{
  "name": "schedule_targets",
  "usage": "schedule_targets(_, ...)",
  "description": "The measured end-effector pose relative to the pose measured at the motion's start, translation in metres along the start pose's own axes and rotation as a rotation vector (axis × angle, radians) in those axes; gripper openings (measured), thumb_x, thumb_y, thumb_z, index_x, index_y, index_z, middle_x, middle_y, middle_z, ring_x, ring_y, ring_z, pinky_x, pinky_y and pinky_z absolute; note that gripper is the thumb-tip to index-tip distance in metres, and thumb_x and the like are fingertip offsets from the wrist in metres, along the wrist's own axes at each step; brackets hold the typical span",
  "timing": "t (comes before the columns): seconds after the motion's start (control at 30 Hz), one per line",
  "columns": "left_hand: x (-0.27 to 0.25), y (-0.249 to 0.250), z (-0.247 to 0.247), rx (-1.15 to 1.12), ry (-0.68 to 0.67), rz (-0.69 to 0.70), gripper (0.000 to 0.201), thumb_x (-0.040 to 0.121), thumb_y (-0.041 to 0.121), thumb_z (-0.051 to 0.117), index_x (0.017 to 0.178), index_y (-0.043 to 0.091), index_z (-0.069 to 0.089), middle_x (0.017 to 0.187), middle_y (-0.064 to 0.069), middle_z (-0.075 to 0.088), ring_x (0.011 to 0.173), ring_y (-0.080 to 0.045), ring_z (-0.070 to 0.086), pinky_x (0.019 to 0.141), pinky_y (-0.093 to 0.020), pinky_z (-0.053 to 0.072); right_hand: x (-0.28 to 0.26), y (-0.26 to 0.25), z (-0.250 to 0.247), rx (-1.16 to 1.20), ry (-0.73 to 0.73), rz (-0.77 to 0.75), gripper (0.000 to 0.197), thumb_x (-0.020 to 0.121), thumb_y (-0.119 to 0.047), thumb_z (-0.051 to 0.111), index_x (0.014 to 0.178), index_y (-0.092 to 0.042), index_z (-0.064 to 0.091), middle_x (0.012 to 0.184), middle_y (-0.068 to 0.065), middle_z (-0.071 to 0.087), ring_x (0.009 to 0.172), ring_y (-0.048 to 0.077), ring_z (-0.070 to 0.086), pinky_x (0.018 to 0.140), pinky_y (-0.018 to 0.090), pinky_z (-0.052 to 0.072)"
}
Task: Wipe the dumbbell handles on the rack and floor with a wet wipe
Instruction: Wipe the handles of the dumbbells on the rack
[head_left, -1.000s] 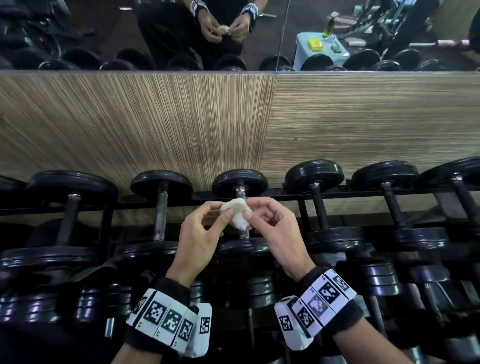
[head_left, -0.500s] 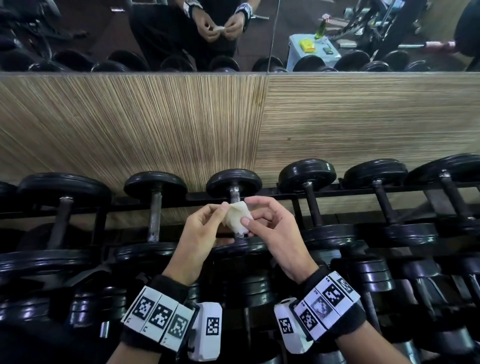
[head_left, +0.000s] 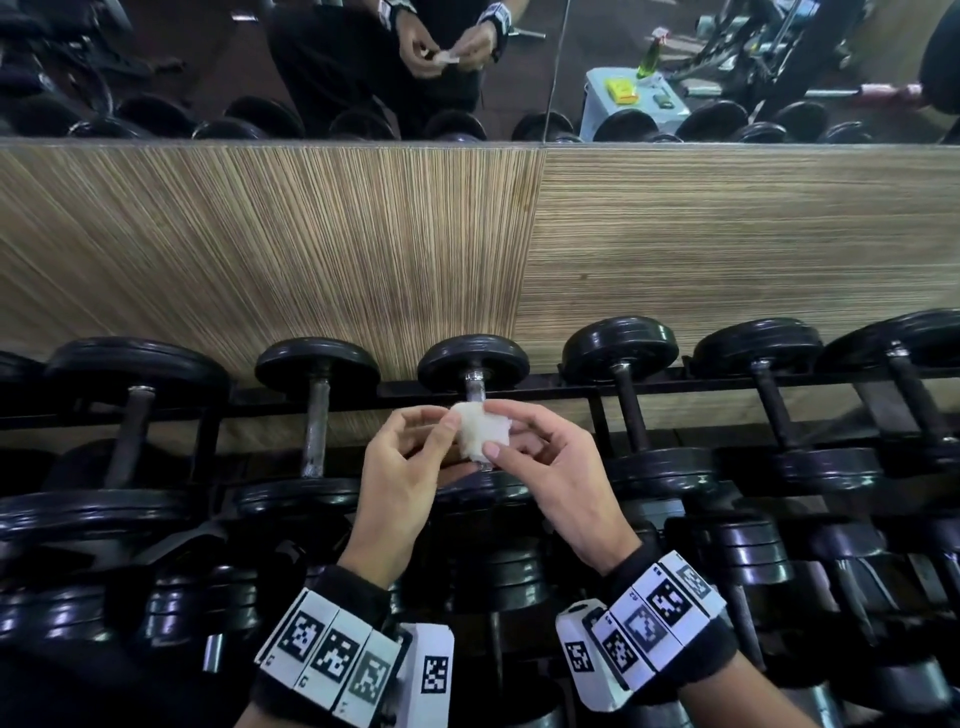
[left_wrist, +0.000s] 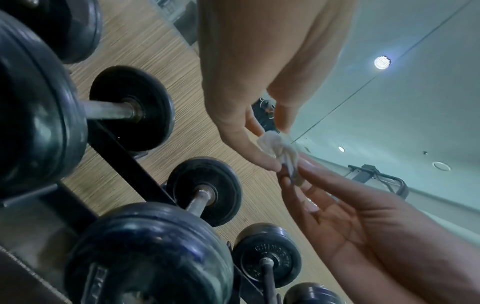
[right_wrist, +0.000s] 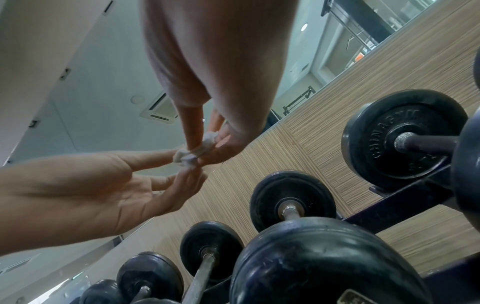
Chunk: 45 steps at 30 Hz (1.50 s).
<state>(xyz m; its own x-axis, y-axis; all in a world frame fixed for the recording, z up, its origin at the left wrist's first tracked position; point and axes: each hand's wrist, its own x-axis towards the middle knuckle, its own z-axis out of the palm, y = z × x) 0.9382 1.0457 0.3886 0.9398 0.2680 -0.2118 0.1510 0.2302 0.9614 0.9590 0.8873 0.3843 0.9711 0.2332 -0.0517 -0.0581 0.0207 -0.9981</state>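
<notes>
Left hand and right hand both pinch the crumpled wet wipe, seemingly just above the middle dumbbell handle, much as before.

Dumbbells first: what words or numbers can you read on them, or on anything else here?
"CHINAGYM": raised letters on the big end plate; the letters lower on its rim are too blurred to read.
"CHINAGYM": also on a smaller end plate.
Label on the near dumbbell head: cut off, unreadable.
Wrist band markers: square codes; tiny print too small to read.
</notes>
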Motion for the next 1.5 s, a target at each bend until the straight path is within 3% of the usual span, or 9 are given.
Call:
schedule_targets(0.23,0.001,-0.002,0.0,0.072,-0.078,-0.028,0.03,0.085,0.031,0.069,0.104,0.008,0.069,0.094,-0.006,0.075,0.086,-0.018,0.073,0.069,-0.028,0.06,-0.001,-0.002,0.002,0.059,-0.051,0.009,0.039,0.091,0.002,0.069,0.125,-0.017,0.067,0.097,0.017,0.073,0.076,0.025,0.071,0.07,0.032,0.059)
schedule_targets(0.33,-0.001,-0.003,0.002,0.049,-0.102,-0.031,0.024,0.092,0.022,0.066,0.111,0.008,0.07,0.099,-0.006,0.076,0.091,-0.019,0.073,0.071,-0.027,0.06,-0.003,-0.001,0.004,0.089,-0.071,0.01,0.04,0.091,0.003,0.068,0.126,-0.017,0.065,0.093,0.022,0.072,0.078,0.025,0.071,0.073,0.029,0.057)
schedule_targets(0.43,0.0,-0.006,0.001,0.067,-0.016,-0.001,0.029,0.092,0.028,0.066,0.118,0.014,0.069,0.105,-0.006,0.073,0.095,-0.017,0.072,0.073,-0.029,0.06,-0.003,0.001,0.004,0.089,-0.083,-0.031,0.042,0.091,0.004,0.069,0.127,-0.017,0.064,0.113,0.024,0.066,0.081,0.027,0.072,0.075,0.029,0.057)
schedule_targets(0.6,-0.002,-0.009,-0.001,0.215,0.162,0.134,0.025,0.088,0.033,0.071,0.104,0.015,0.065,0.094,-0.005,0.07,0.082,-0.013,0.071,0.077,-0.036,0.06,-0.004,0.0,0.004,0.063,-0.074,-0.073,0.045,0.09,0.003,0.07,0.129,-0.019,0.063,0.124,0.022,0.06,0.084,0.03,0.073,0.08,0.029,0.058)
schedule_targets(0.83,-0.004,-0.003,0.005,0.097,0.011,0.043,0.022,0.087,0.024,0.073,0.102,0.009,0.071,0.095,-0.005,0.077,0.09,-0.017,0.074,0.077,-0.026,0.059,-0.006,-0.003,0.004,0.081,-0.103,-0.047,0.055,0.089,0.004,0.07,0.136,-0.019,0.055,0.109,0.024,0.068,0.088,0.032,0.073,0.082,0.028,0.057)
schedule_targets(1.0,-0.005,-0.002,0.004,0.081,-0.043,0.051,0.019,0.087,0.016,0.074,0.104,0.009,0.07,0.096,-0.004,0.077,0.091,-0.016,0.073,0.075,-0.02,0.055,-0.005,-0.004,0.001,0.05,-0.078,-0.04,0.056,0.09,-0.001,0.071,0.139,-0.023,0.052,0.123,0.01,0.062,0.085,0.036,0.072,0.084,0.03,0.058)
schedule_targets(1.27,-0.005,-0.01,0.002,0.126,-0.037,0.038,0.038,0.082,0.026,0.08,0.11,0.024,0.054,0.098,-0.012,0.074,0.09,-0.026,0.073,0.086,-0.044,0.057,-0.004,0.005,0.003,0.05,0.059,-0.024,0.034,0.094,-0.005,0.068,0.122,-0.02,0.058,0.077,0.024,0.064,0.069,0.023,0.064,0.07,0.029,0.057)
schedule_targets(1.4,-0.007,-0.008,0.0,0.236,-0.06,0.176,0.026,0.085,0.017,0.078,0.095,0.022,0.055,0.085,-0.009,0.071,0.079,-0.018,0.07,0.076,-0.031,0.055,-0.006,0.005,0.004,0.01,0.042,-0.101,0.011,0.097,-0.001,0.062,0.103,-0.006,0.07,0.072,0.002,0.059,0.065,0.008,0.051,0.065,0.018,0.047)
schedule_targets(1.5,-0.008,-0.001,-0.002,0.331,-0.15,0.216,0.015,0.087,0.014,0.075,0.099,0.018,0.067,0.089,-0.001,0.073,0.084,-0.013,0.07,0.078,-0.023,0.053,-0.005,0.007,0.001,-0.005,0.004,-0.054,0.02,0.097,-0.007,0.064,0.112,-0.014,0.075,0.067,-0.008,0.05,0.066,0.007,0.043,0.068,0.017,0.044)
